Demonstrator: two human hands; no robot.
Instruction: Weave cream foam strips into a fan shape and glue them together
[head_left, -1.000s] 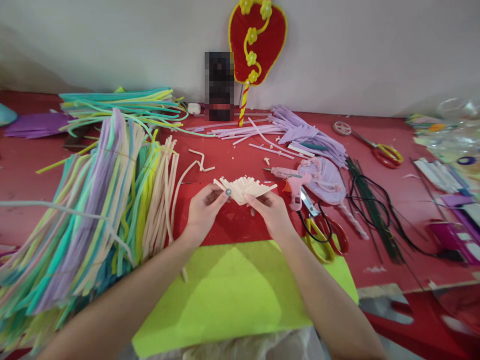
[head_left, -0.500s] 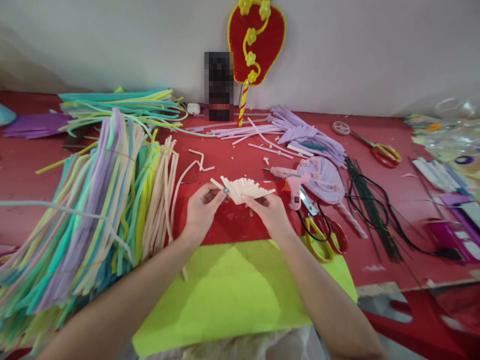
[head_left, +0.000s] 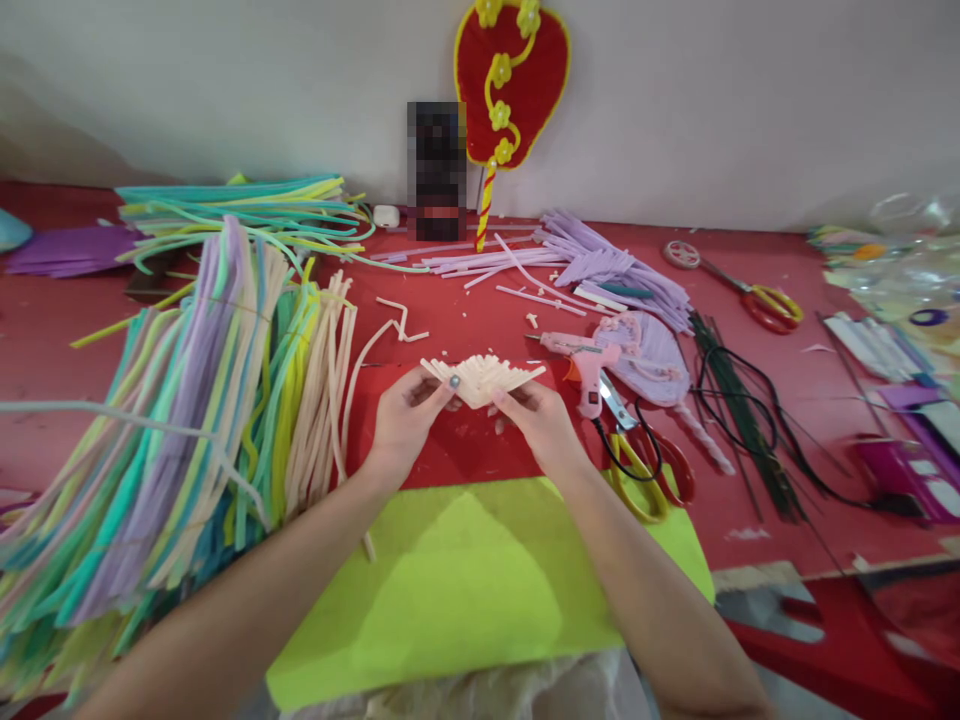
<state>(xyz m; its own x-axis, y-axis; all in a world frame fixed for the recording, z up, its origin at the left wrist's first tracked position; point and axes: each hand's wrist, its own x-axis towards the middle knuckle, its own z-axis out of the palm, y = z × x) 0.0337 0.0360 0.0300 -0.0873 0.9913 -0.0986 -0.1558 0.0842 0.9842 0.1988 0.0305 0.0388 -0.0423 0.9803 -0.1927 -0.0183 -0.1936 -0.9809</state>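
Observation:
Between my two hands is a cream fan-shaped piece [head_left: 482, 380] made of folded pipe cleaners laid side by side. My left hand [head_left: 409, 415] is closed on its left end, with thumb and fingers pinching the strips. At the other end my right hand [head_left: 536, 415] pinches the lower right edge. The piece is held just over the red tabletop. Loose cream pipe cleaners [head_left: 322, 385] lie left of my left hand. Right of my right hand rest a pink glue gun [head_left: 589, 365] and yellow-and-red handled scissors [head_left: 637, 475].
A big bundle of coloured pipe cleaners [head_left: 180, 430] fills the left. Lilac stems [head_left: 607, 265] and a lilac fan [head_left: 649, 365] lie behind and right, near dark wires [head_left: 750, 440]. A red fan [head_left: 514, 80] leans on the wall. A lime-green sheet [head_left: 450, 590] covers the near edge.
The cream piece has tilted slightly in my hands, and its strips now look spread more evenly to both sides. Both hands keep their grip and have barely moved.

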